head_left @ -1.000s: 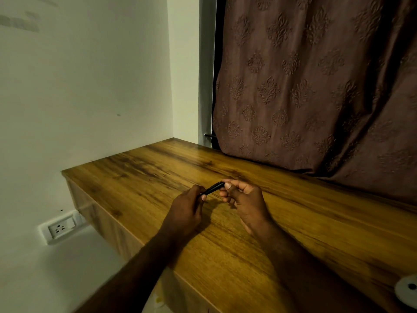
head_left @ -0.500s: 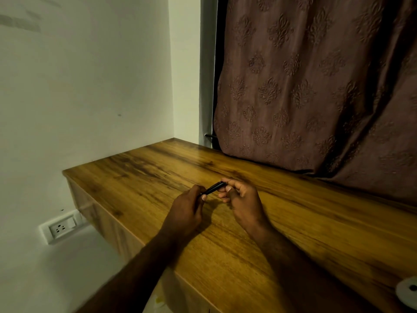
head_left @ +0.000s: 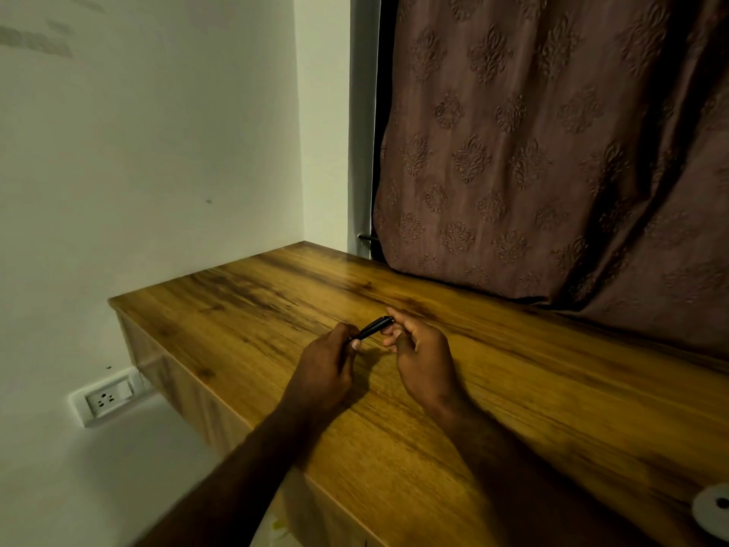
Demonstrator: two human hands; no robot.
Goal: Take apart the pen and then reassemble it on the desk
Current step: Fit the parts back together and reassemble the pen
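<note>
A short black pen point(head_left: 371, 328) is held just above the wooden desk point(head_left: 244, 309), pointing up and to the right. My left hand point(head_left: 325, 367) is closed around its lower end. My right hand point(head_left: 422, 355) pinches the upper end between thumb and fingertips. The part of the pen inside each hand is hidden. I cannot tell whether the pen is whole or split into pieces.
A brown patterned curtain point(head_left: 552, 152) hangs behind the desk and touches its back edge. A white round object point(head_left: 714, 515) lies at the desk's near right corner. A wall socket point(head_left: 106, 398) sits on the white wall, below the desk's left end.
My right hand's fingers have shifted slightly on the pen's upper end. Both hands and the pen stay in nearly the same place.
</note>
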